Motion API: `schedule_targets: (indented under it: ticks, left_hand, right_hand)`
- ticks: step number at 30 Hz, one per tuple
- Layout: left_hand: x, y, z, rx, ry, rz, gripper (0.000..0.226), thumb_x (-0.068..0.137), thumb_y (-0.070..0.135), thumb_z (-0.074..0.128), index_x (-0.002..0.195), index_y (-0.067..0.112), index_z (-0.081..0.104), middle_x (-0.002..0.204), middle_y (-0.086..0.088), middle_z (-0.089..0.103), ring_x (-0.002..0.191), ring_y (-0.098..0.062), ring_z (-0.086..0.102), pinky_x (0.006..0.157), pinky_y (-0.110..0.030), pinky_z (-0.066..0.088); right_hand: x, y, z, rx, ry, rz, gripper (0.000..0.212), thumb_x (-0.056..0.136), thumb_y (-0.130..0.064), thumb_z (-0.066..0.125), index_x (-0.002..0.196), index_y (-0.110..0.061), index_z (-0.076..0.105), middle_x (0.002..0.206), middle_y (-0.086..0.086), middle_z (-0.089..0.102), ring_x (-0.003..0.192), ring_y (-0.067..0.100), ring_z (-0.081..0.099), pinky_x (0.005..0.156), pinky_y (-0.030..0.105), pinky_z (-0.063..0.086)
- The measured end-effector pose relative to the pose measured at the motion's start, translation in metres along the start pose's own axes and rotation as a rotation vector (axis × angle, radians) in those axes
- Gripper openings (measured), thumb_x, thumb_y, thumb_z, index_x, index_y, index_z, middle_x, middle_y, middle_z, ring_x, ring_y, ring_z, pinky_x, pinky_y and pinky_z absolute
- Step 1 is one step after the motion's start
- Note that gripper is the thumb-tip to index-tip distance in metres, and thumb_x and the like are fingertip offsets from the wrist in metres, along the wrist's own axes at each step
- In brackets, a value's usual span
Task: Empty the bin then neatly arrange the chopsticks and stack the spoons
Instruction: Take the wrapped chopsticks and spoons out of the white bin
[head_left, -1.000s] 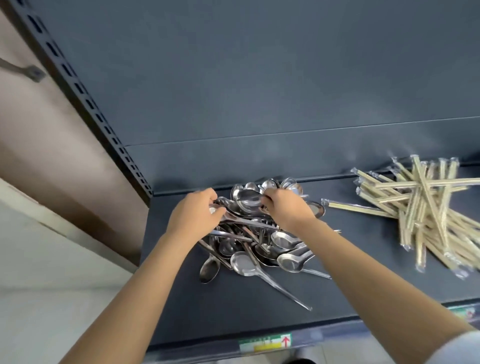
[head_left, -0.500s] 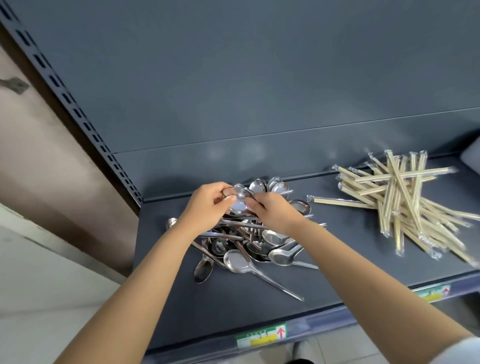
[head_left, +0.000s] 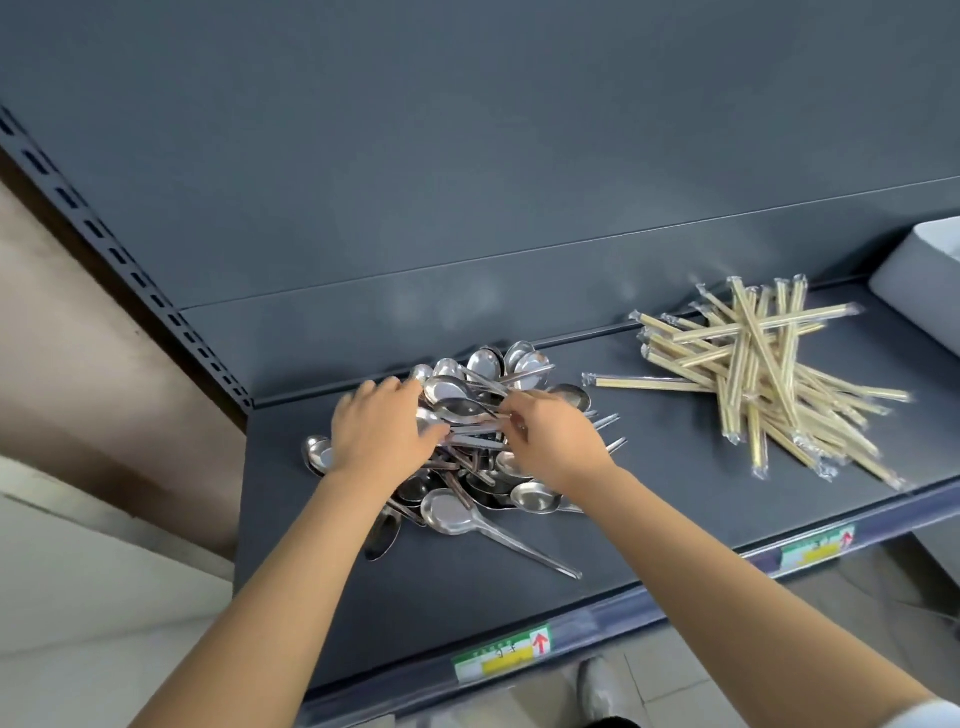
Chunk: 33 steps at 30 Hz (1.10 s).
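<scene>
Both hands were down in the spoon heap. The left hand was palm-down on the left side of the pile, fingers curled over a few handles, thumb tucked against them, so it looked like it had hold of some spoons, though I couldn't tell how many. The right hand came in from the right with its fingers bent and pinched around the handle ends of that same little bunch, so both hands met at the top middle of the heap. The metal spoons were a jumbled mess, bowls facing all ways, one long handle sticking out toward the front edge of the dark grey shelf. Well off to the right sat the wrapped chopsticks, crisscrossed in a loose pile, not lined up at all. The white bin was at the far right, only partly in view, near the chopsticks. Price labels ran along the shelf's front lip.
</scene>
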<state>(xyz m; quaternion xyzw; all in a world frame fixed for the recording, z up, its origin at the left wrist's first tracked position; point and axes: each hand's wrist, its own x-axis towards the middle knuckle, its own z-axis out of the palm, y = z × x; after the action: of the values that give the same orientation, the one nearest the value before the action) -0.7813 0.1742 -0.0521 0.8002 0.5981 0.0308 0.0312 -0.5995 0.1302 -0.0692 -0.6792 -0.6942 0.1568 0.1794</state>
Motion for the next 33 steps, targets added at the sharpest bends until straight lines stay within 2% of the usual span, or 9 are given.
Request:
schedule_targets:
  ticks: [2,4,8,13,19,23,27,31,33]
  left_hand:
    - [0.001,0.008,-0.001,0.084,0.055,0.056,0.053,0.089,0.057,0.050,0.127,0.020,0.052,0.123,0.000,0.057,0.115,-0.024,0.050,0.093,-0.035,0.040]
    - [0.002,0.021,-0.004,0.091,0.112,0.100,0.050,0.090,0.054,0.049,0.124,0.017,0.055,0.122,-0.002,0.058,0.113,-0.025,0.050,0.094,-0.036,0.038]
    - [0.008,0.075,-0.018,0.068,0.168,0.196,0.047,0.091,0.055,0.048,0.115,0.016,0.058,0.114,-0.002,0.061,0.108,-0.025,0.052,0.091,-0.036,0.038]
    - [0.014,0.198,-0.035,0.021,0.254,0.365,0.045,0.084,0.053,0.060,0.101,0.012,0.065,0.099,-0.007,0.066,0.097,-0.031,0.057,0.082,-0.040,0.042]
    - [0.003,0.390,-0.032,-0.054,0.281,0.510,0.052,0.085,0.059,0.053,0.113,0.017,0.059,0.114,-0.004,0.062,0.110,-0.028,0.053,0.091,-0.040,0.038]
    - [-0.001,0.499,-0.025,-0.111,0.289,0.590,0.051,0.085,0.058,0.055,0.108,0.013,0.060,0.106,-0.007,0.064,0.102,-0.029,0.056,0.085,-0.040,0.042]
    - [0.001,0.569,-0.028,-0.117,0.258,0.613,0.050,0.089,0.056,0.048,0.115,0.014,0.057,0.114,-0.004,0.061,0.106,-0.025,0.053,0.087,-0.038,0.040]
    - [0.028,0.619,-0.026,-0.125,0.249,0.627,0.044,0.092,0.050,0.045,0.118,0.016,0.055,0.118,-0.002,0.060,0.110,-0.023,0.051,0.090,-0.036,0.038]
    - [0.050,0.644,-0.023,-0.120,0.233,0.621,0.043,0.095,0.046,0.043,0.123,0.015,0.052,0.123,-0.002,0.057,0.114,-0.023,0.049,0.092,-0.035,0.036]
  right_hand:
    - [-0.005,0.002,-0.002,-0.047,0.032,0.001,0.027,0.096,-0.021,0.047,0.120,-0.013,0.058,0.111,0.006,0.060,0.105,0.027,0.052,0.075,0.035,0.046]
    - [-0.011,0.007,-0.008,-0.059,0.052,0.035,0.032,0.096,-0.023,0.046,0.126,-0.015,0.054,0.116,0.005,0.058,0.112,0.026,0.050,0.079,0.036,0.047]
    - [-0.031,0.038,-0.039,-0.057,0.117,0.080,0.030,0.095,-0.025,0.047,0.123,-0.017,0.055,0.114,0.004,0.058,0.111,0.026,0.051,0.081,0.037,0.049]
    - [-0.076,0.115,-0.117,-0.075,0.264,0.162,0.032,0.092,-0.024,0.052,0.122,-0.013,0.056,0.112,0.007,0.060,0.107,0.030,0.055,0.079,0.037,0.047]
    - [-0.154,0.242,-0.222,-0.130,0.379,0.258,0.037,0.092,-0.026,0.054,0.127,-0.016,0.054,0.120,0.004,0.058,0.112,0.025,0.053,0.085,0.037,0.047]
    - [-0.194,0.321,-0.282,-0.141,0.415,0.315,0.037,0.093,-0.028,0.055,0.128,-0.016,0.055,0.118,0.003,0.058,0.108,0.025,0.054,0.083,0.033,0.044]
    - [-0.210,0.379,-0.322,-0.113,0.427,0.339,0.034,0.093,-0.025,0.055,0.125,-0.015,0.057,0.118,0.004,0.060,0.103,0.023,0.056,0.075,0.025,0.037]
    - [-0.201,0.428,-0.341,-0.058,0.406,0.357,0.031,0.094,-0.023,0.054,0.124,-0.015,0.058,0.117,0.003,0.061,0.100,0.021,0.058,0.076,0.027,0.042]
    - [-0.191,0.453,-0.345,-0.035,0.389,0.371,0.030,0.095,-0.022,0.053,0.124,-0.016,0.057,0.117,0.002,0.062,0.098,0.019,0.057,0.074,0.025,0.039]
